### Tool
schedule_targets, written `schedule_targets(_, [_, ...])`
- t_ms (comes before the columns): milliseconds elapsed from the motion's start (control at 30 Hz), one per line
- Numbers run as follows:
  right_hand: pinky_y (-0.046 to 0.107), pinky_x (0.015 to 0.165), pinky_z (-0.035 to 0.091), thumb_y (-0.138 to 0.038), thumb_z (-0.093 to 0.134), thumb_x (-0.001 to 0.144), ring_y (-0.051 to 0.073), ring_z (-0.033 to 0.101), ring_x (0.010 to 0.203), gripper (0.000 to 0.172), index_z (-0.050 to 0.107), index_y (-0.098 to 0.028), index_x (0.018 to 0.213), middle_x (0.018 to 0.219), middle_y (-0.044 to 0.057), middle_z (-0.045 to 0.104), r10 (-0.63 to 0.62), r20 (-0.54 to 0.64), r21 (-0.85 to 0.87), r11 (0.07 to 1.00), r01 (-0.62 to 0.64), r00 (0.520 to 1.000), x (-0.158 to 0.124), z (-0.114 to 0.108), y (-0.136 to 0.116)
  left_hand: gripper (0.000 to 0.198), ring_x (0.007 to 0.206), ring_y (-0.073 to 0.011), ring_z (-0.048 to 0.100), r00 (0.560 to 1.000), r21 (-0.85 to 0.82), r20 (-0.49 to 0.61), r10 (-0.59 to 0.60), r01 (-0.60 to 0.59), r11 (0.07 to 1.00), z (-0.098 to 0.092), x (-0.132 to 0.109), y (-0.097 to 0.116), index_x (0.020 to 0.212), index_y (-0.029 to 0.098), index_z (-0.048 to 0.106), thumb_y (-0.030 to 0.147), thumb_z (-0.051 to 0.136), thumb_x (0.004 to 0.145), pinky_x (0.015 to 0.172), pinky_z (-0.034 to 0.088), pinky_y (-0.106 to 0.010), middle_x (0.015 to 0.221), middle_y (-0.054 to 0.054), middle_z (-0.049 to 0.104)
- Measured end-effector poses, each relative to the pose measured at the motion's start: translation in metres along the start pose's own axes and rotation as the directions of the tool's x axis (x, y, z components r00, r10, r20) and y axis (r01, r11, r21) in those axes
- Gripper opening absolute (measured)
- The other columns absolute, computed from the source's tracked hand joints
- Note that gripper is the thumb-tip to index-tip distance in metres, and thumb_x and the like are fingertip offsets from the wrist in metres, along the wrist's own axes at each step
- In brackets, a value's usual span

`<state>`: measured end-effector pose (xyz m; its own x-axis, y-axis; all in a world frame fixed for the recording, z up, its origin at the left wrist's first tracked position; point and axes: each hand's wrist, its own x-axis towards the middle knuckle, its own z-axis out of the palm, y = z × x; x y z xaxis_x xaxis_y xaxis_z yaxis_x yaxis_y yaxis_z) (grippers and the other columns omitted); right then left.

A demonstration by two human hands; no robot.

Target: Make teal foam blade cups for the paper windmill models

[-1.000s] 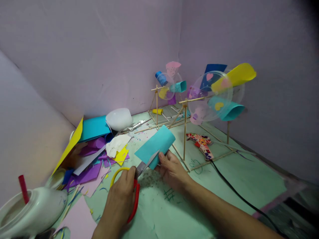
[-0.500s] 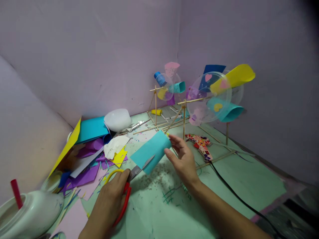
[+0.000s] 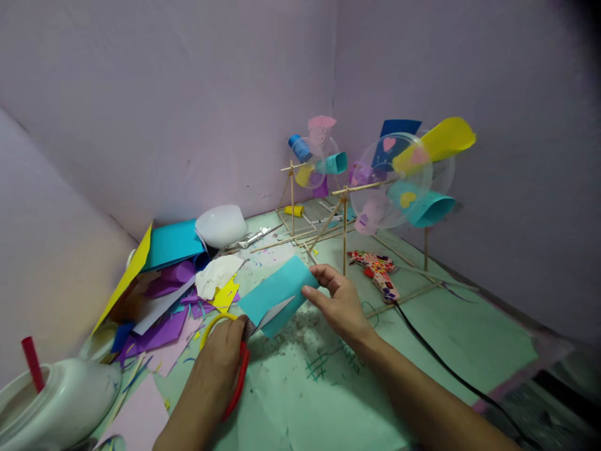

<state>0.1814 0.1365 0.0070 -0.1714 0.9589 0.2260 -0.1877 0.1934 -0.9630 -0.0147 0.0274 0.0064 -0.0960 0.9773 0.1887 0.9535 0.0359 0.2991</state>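
Observation:
My left hand point(image 3: 220, 357) is closed around the yellow and red handles of a pair of scissors point(image 3: 244, 341). The blades point up and to the right into the near edge of a teal paper piece point(image 3: 272, 291). My right hand point(image 3: 340, 300) pinches the right end of that teal piece between thumb and fingers, holding it just above the green mat point(image 3: 422, 338).
A pile of coloured paper scraps point(image 3: 169, 288) and a white bowl point(image 3: 221, 225) lie at the left. A white jug point(image 3: 51, 401) with a red stick sits at the bottom left. Two stick-and-disc wheel models point(image 3: 399, 181) stand behind, beside a decorated glue gun point(image 3: 380, 272) with a black cord point(image 3: 451, 369).
My right hand let go of the teal piece's lower end, moved up along its right edge and now pinches the far end. The scissors stayed at the near edge.

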Motion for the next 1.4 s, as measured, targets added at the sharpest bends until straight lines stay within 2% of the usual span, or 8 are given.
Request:
schedule_targets(100, [0.030, 0.073, 0.044, -0.019, 0.068, 0.065, 0.017, 0.055, 0.071, 0.016, 0.060, -0.020, 0.079, 0.073, -0.001, 0.061, -0.012, -0.001, 0.002, 1.000, 0.012, 1.000, -0.001, 0.001, 0.002, 0.025, 0.078, -0.0201, 0.055, 0.996, -0.015, 0.092, -0.003, 0.004, 1.000, -0.007, -0.001, 0.006, 0.091, 0.021, 0.055, 0.014, 0.034, 0.079, 0.069, 0.046, -0.031, 0.086, -0.006, 0.060])
schedule_targets(233, [0.029, 0.071, 0.044, -0.019, 0.068, 0.065, 0.016, 0.054, 0.069, 0.016, 0.060, -0.020, 0.079, 0.072, -0.001, 0.060, -0.015, -0.002, 0.005, 1.000, 0.015, 1.000, -0.001, 0.001, 0.002, 0.025, 0.075, -0.0194, 0.055, 0.992, -0.013, 0.116, -0.047, 0.049, 0.999, -0.013, -0.002, 0.009, 0.089, 0.022, 0.054, 0.013, 0.032, 0.080, 0.066, 0.044, -0.029, 0.083, -0.005, 0.059])
schedule_targets(533, [0.028, 0.068, 0.043, -0.019, 0.067, 0.067, 0.015, 0.053, 0.069, 0.015, 0.058, -0.021, 0.079, 0.072, -0.002, 0.058, -0.033, -0.014, 0.009, 0.999, 0.033, 0.999, -0.003, 0.003, 0.004, 0.027, 0.073, -0.0176, 0.057, 0.998, 0.018, 0.035, 0.057, -0.057, 0.998, -0.007, -0.004, -0.002, 0.098, 0.023, 0.055, 0.015, 0.035, 0.081, 0.064, 0.045, -0.027, 0.082, -0.004, 0.062])
schedule_targets(667, [0.027, 0.066, 0.043, -0.019, 0.067, 0.066, 0.015, 0.052, 0.067, 0.016, 0.057, -0.021, 0.078, 0.070, -0.002, 0.056, -0.031, -0.013, -0.003, 1.000, 0.031, 0.999, -0.003, 0.004, 0.002, 0.034, 0.087, -0.0214, 0.059, 0.997, -0.015, 0.033, 0.069, -0.068, 0.998, -0.002, -0.003, -0.004, 0.109, 0.022, 0.054, 0.016, 0.037, 0.081, 0.075, 0.048, -0.032, 0.094, -0.008, 0.064])
schedule_targets(833, [0.029, 0.068, 0.042, -0.019, 0.065, 0.065, 0.016, 0.053, 0.067, 0.014, 0.056, -0.020, 0.075, 0.070, -0.001, 0.057, 0.011, 0.042, -0.088, 0.996, -0.007, 0.999, -0.008, 0.009, 0.000, 0.039, 0.093, -0.0261, 0.058, 0.998, 0.066, -0.048, 0.044, -0.041, 0.997, 0.006, 0.000, -0.007, 0.113, 0.018, 0.055, 0.013, 0.037, 0.079, 0.085, 0.046, -0.040, 0.095, -0.011, 0.064])
schedule_targets(1067, [0.029, 0.067, 0.042, -0.021, 0.065, 0.063, 0.015, 0.052, 0.067, 0.016, 0.054, -0.018, 0.075, 0.070, -0.001, 0.056, 0.034, 0.063, -0.098, 0.995, -0.028, 0.997, -0.011, 0.012, 0.003, 0.048, 0.088, -0.0262, 0.059, 0.998, 0.027, -0.017, 0.068, -0.067, 0.997, 0.014, 0.002, -0.018, 0.129, 0.011, 0.042, 0.016, 0.035, 0.082, 0.083, 0.047, -0.043, 0.088, -0.011, 0.063])
schedule_targets(1233, [0.028, 0.065, 0.042, -0.022, 0.065, 0.062, 0.015, 0.053, 0.066, 0.016, 0.054, -0.018, 0.074, 0.069, -0.001, 0.056, 0.046, 0.076, -0.091, 0.995, -0.039, 0.996, -0.011, 0.011, 0.001, 0.048, 0.088, -0.0267, 0.059, 0.995, 0.050, -0.028, 0.098, -0.097, 0.994, 0.019, 0.000, -0.024, 0.129, 0.012, 0.043, 0.014, 0.033, 0.083, 0.081, 0.048, -0.044, 0.091, -0.013, 0.063])
schedule_targets(1400, [0.028, 0.065, 0.043, -0.022, 0.065, 0.063, 0.015, 0.053, 0.065, 0.016, 0.054, -0.018, 0.073, 0.068, -0.001, 0.056, 0.046, 0.082, -0.079, 0.996, -0.039, 0.996, -0.012, 0.013, 0.001, 0.048, 0.084, -0.0248, 0.059, 0.989, 0.066, -0.048, 0.138, -0.135, 0.989, 0.012, -0.003, -0.017, 0.129, 0.017, 0.044, 0.013, 0.034, 0.082, 0.076, 0.050, -0.040, 0.089, -0.011, 0.062])
